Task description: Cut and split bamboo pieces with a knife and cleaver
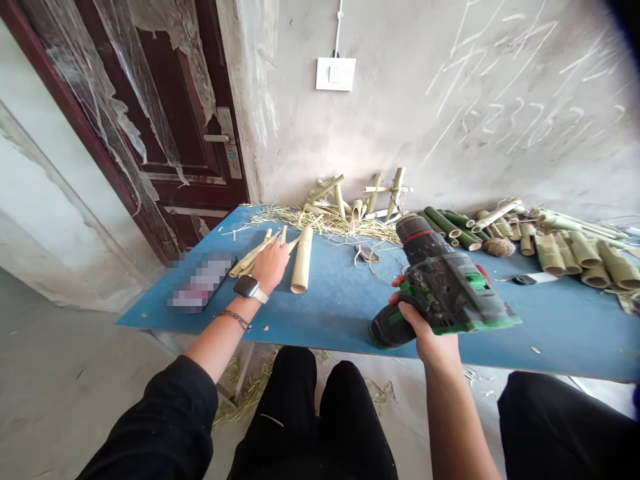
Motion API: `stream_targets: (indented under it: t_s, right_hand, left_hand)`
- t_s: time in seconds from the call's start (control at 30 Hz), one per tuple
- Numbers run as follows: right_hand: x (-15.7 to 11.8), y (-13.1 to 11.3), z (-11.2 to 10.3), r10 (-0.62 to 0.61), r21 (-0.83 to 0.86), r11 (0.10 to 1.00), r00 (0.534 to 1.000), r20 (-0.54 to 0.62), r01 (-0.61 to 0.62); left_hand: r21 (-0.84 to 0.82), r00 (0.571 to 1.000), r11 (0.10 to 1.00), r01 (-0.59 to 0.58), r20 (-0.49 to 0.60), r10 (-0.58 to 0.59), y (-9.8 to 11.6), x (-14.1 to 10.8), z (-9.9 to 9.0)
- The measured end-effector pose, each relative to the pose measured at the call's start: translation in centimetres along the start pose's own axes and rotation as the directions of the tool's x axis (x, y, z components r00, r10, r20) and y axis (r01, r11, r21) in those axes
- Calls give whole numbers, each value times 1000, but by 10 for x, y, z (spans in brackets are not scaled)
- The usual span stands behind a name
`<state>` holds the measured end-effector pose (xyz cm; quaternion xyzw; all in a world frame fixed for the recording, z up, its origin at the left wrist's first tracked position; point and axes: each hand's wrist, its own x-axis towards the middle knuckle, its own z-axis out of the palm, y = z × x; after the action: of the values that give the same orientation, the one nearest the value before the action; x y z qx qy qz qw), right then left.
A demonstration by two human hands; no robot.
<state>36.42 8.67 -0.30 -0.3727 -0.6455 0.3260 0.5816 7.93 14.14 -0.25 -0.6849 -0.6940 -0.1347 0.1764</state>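
Observation:
My right hand (420, 327) is wrapped round the handle of a black and green cordless drill (440, 283), held above the table with its chuck pointing up and away. No bit can be made out in it. My left hand (273, 263), with a watch on the wrist, reaches over several thin bamboo pieces (245, 263) at the left of the table. Its fingers are stretched forward and apart, and the palm hides part of the pieces. Just right of those fingers lies a pale bamboo tube (301, 260), its open end towards me.
The blue table (340, 320) stands against a grey wall. A phone (200, 287) lies at its left. Along the back are bamboo frames (385, 193), shavings, green bamboo tubes (450, 230), a twine ball (499, 247), a knife (530, 279) and several cut bamboo sections (583, 253).

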Motion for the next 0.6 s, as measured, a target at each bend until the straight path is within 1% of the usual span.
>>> stream_targets:
  t_s: [0.07,0.2,0.33,0.4,0.43,0.5,0.57,0.6]
  right_hand:
    - [1,1,-1,-2,0,1000,1000,10,2]
    - [0,7,-1,0,-6,1000,1000,-7,0]
    - [-1,10,0,-9,-1,1000,1000,-30,9]
    - [-1,10,0,-6,-3,1000,1000,-24,6]
    - [-1,10,0,-5,-3,1000,1000,-21,5]
    - [-1,9,0,-4,2,1000,1000,-16,4]
    - [0,9,0,-3,6,1000,1000,-18,3]
    - [0,9,1,-2,7,1000,1000,-17,2]
  left_hand:
    - [-14,1000,1000,-13,-16,13,-3,-1,1]
    - [-24,999,1000,-16,-33,15,-10,-4,1]
    - [-10,999,999,37,-39,-38,-14,-10,-3]
    - [-30,997,997,70,-42,-71,-16,-12,-5]
    - [-58,995,995,82,-61,-85,-17,-12,-6]
    - [-166,984,983,79,-144,-103,-21,-11,-8]
    - [-345,956,938,41,-258,-137,-25,-7,-11]
    - [-443,936,896,13,-310,-166,-27,-4,-15]
